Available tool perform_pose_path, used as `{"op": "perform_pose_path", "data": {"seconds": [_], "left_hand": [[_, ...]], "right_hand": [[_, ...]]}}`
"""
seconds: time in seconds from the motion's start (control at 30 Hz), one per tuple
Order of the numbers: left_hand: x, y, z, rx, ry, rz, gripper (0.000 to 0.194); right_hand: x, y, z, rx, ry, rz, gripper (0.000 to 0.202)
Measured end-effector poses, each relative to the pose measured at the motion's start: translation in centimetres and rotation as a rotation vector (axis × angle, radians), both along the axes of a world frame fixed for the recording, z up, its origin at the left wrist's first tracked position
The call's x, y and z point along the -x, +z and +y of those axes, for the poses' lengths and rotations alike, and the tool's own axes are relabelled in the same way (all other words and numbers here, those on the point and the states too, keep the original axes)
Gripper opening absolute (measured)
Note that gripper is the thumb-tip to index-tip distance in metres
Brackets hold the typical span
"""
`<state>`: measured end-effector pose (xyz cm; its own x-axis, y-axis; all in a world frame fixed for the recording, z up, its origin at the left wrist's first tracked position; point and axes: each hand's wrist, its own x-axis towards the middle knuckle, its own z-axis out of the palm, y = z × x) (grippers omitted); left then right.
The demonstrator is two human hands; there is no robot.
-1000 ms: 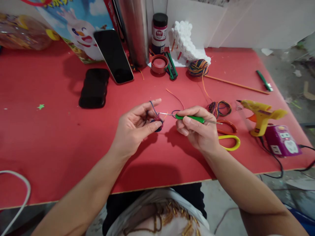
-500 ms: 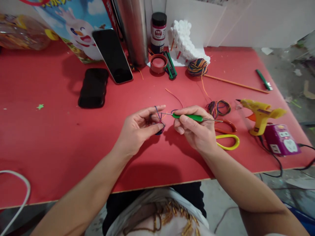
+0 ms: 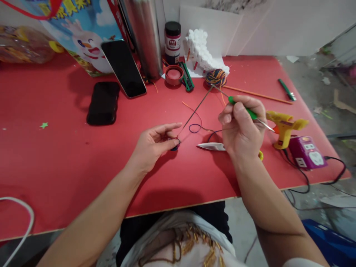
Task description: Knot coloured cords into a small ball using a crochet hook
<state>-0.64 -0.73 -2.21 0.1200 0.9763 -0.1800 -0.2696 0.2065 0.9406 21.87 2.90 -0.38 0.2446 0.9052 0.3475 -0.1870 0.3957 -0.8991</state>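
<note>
My left hand (image 3: 155,146) pinches a small dark crocheted piece (image 3: 174,145) between thumb and fingers, low over the table. In my right hand (image 3: 244,126) is a crochet hook with a green handle (image 3: 251,113), its metal tip pointing up and to the left. From the piece a taut strand of yarn (image 3: 197,108) runs up to the hook's tip. Scissors (image 3: 213,146) lie beneath my right hand, blades to the left, handles mostly hidden. Loose yarn (image 3: 195,128) curls on the table between the hands.
A multicoloured yarn ball (image 3: 216,78) sits at the back beside an orange stick (image 3: 258,94). To the right are a yellow glue gun (image 3: 285,128) and a purple box (image 3: 307,152) with cables. Two phones, a green cutter (image 3: 187,76), a steel flask (image 3: 146,40) and a jar (image 3: 172,42) stand or lie farther back.
My right hand has moved up and right with the crochet hook, drawing a long strand out from the piece. The scissors' blades have come into sight. My left hand stays nearly in place.
</note>
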Motion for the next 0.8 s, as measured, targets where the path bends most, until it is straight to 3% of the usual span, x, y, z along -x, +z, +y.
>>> {"op": "perform_pose_path", "data": {"seconds": [0.13, 0.17, 0.2, 0.27, 0.37, 0.4, 0.5, 0.57, 0.67, 0.8], "left_hand": [[0.1, 0.1, 0.1, 0.004, 0.030, 0.036, 0.046], [0.1, 0.2, 0.1, -0.002, 0.045, 0.045, 0.046], [0.0, 0.3, 0.1, -0.013, 0.061, 0.058, 0.046], [0.0, 0.5, 0.2, -0.044, 0.086, 0.091, 0.047], [-0.2, 0.7, 0.1, -0.092, 0.086, 0.144, 0.052], [-0.2, 0.8, 0.1, -0.106, 0.083, 0.160, 0.053], [-0.2, 0.8, -0.2, -0.157, 0.091, 0.178, 0.052], [-0.2, 0.8, -0.2, -0.181, 0.104, 0.182, 0.048], [-0.3, 0.8, -0.1, -0.198, 0.148, 0.209, 0.042], [-0.4, 0.9, 0.0, -0.267, 0.211, 0.219, 0.034]], "right_hand": [[-1.2, 0.6, 1.0, -0.101, -0.125, 0.064, 0.008], [-1.5, 0.9, 1.1, -0.050, -0.105, 0.044, 0.012], [-1.7, 1.3, 1.1, -0.117, -0.236, 0.087, 0.016], [-2.0, 2.3, 0.5, -0.146, -0.379, 0.048, 0.019], [-1.4, 4.1, -1.5, -0.232, -0.431, -0.069, 0.023], [-0.9, 4.5, -2.2, -0.204, -0.385, -0.177, 0.020], [0.7, 4.6, -3.6, -0.069, 0.142, -0.635, 0.025], [1.8, 3.5, -3.6, -0.083, 0.350, -0.726, 0.032], [3.1, 1.2, -2.8, -0.036, 0.477, -0.615, 0.033], [3.9, -0.8, -2.5, 0.105, 0.477, -0.473, 0.037]]}}
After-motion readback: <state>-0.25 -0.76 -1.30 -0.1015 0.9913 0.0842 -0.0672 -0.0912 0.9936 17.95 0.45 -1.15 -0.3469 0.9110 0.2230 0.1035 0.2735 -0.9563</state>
